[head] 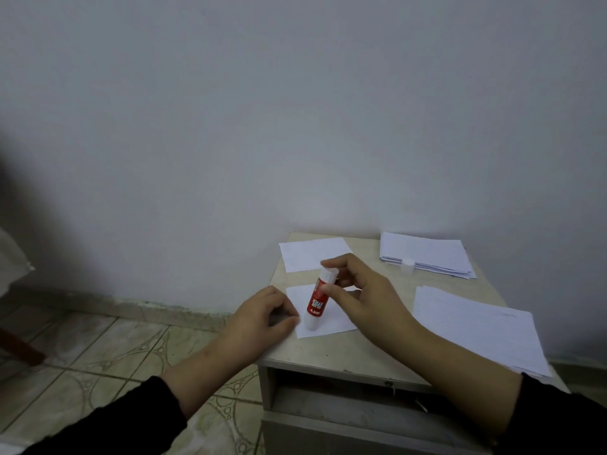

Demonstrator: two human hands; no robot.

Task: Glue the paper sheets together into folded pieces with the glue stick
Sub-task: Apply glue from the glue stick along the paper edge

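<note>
Pale grey wall (295,110) fills most of your view, with patterned floor tiles (98,349) lower left and a small beige table (345,353) pushed up against the wall. Your right hand (364,297) is over the middle of the table, its fingers (331,262) curled round the upper end of a red and white glue stick (318,300); the thumb and fingertips pinch it near the top. The stick stands tilted, its lower white end touching a small white paper sheet (335,318) that lies near the table's left edge, toward the front. Your left hand (262,315) rests at that left edge, fingers loosely curled, the fingertips pressing down on the sheet's left side just beside the stick. Whether they also pinch the paper's edge is hard to tell.

A second small sheet (305,252) lies flat at the far left corner, partly behind your right hand. At the far right corner sits a stack of folded pieces (430,254), and a small white cap (408,265) stands at its front edge, touching it. A larger pile of plain sheets (476,326) lies along the right edge, reaching toward the front right corner, partly covered by your right forearm. Both forearms show black sleeves (124,418) at the bottom of the view.
</note>
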